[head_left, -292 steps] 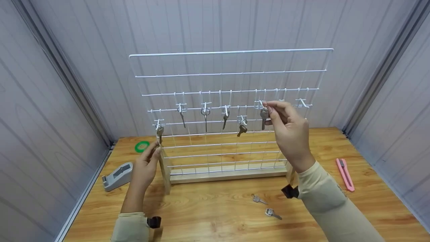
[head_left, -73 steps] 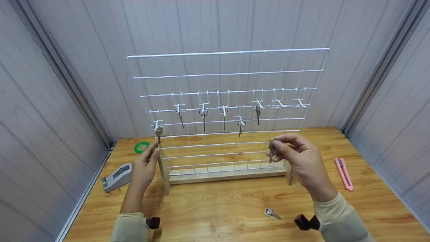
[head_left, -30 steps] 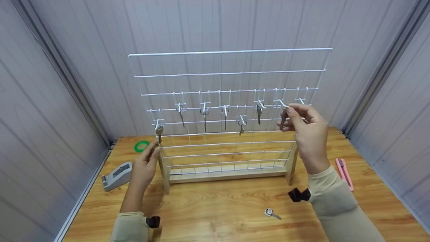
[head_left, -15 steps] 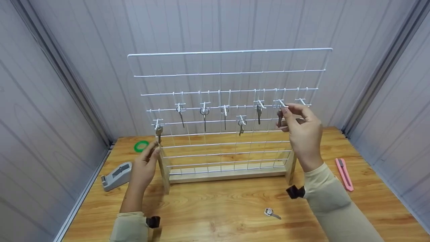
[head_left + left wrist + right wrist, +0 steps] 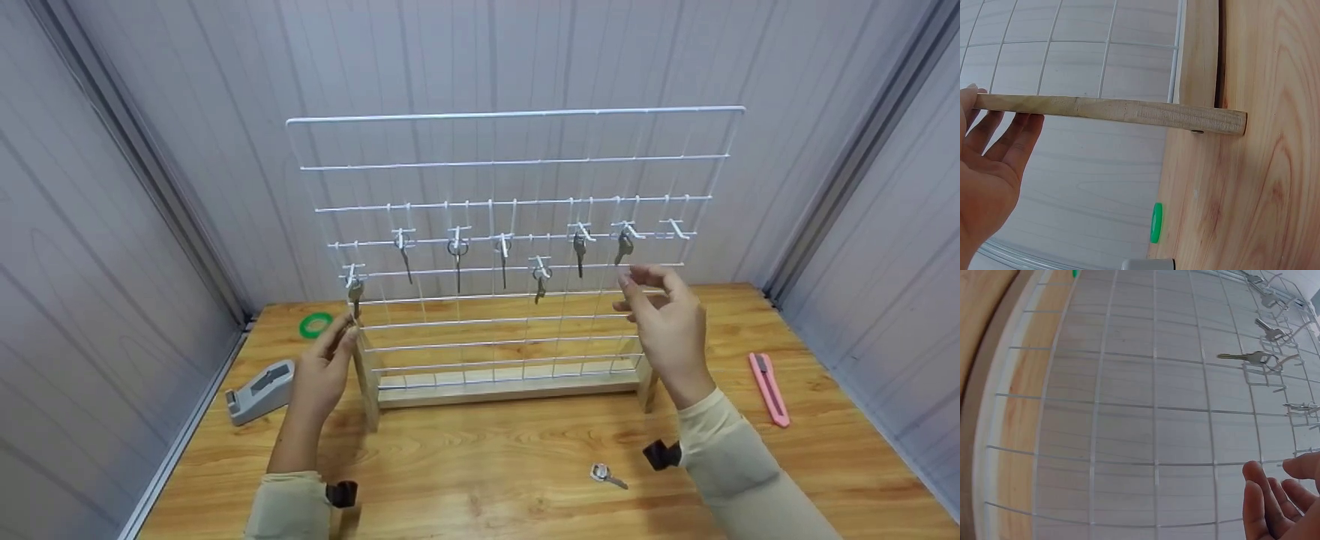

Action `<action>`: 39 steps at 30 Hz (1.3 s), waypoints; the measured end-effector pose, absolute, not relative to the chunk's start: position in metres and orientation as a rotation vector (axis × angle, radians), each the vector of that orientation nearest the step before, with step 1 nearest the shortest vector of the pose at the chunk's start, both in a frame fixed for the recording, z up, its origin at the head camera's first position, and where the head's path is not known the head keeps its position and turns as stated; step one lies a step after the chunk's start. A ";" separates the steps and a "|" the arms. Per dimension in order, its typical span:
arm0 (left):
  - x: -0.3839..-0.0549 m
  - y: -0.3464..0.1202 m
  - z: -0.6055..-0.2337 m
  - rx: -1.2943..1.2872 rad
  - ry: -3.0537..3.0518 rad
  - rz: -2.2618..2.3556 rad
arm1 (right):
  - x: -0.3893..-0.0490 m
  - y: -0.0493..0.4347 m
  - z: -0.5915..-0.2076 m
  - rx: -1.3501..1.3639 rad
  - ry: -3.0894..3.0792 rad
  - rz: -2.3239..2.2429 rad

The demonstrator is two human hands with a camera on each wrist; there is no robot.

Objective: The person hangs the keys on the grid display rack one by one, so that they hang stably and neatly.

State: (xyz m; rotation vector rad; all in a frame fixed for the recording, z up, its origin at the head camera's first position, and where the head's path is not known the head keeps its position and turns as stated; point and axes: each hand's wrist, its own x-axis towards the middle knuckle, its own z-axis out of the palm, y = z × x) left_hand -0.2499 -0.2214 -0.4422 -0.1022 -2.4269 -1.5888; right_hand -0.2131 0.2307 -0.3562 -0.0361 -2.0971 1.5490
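A white wire grid rack on a wooden stand carries several keys on its white hooks. At the left, my left hand grips the upper end of the stand's wooden side post, thumb on one face and fingers on the other. My right hand is just below a key hanging from the second hook from the right. Its fingers are loosely bent, with nothing between them. The far-right hook carries no key. One loose key lies on the table in front of the stand.
Left of the rack, a grey tape dispenser and a green tape roll rest on the wooden table. A pink utility knife lies at the right. Pale panel walls enclose the back and both sides.
My right hand took another key from the table, hung it on the second hook from the right, then let go and dropped slightly below it. My left hand stays on the post.
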 end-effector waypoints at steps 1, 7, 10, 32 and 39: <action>-0.250 -0.221 -0.442 -0.102 -2.427 -1.587 | -0.211 0.232 -0.360 -0.055 -2.124 1.541; -0.249 -0.220 -0.441 -0.072 -2.446 -1.575 | -0.197 0.238 -0.385 -0.112 -2.220 1.549; -0.250 -0.219 -0.440 -0.062 -2.457 -1.570 | -0.190 0.242 -0.397 -0.134 -2.273 1.569; -0.252 -0.220 -0.441 -0.089 -2.437 -1.575 | -0.156 0.259 -0.486 0.490 -3.137 1.346; -0.252 -0.221 -0.442 -0.102 -2.446 -1.582 | -0.153 0.262 -0.494 0.567 -3.183 1.357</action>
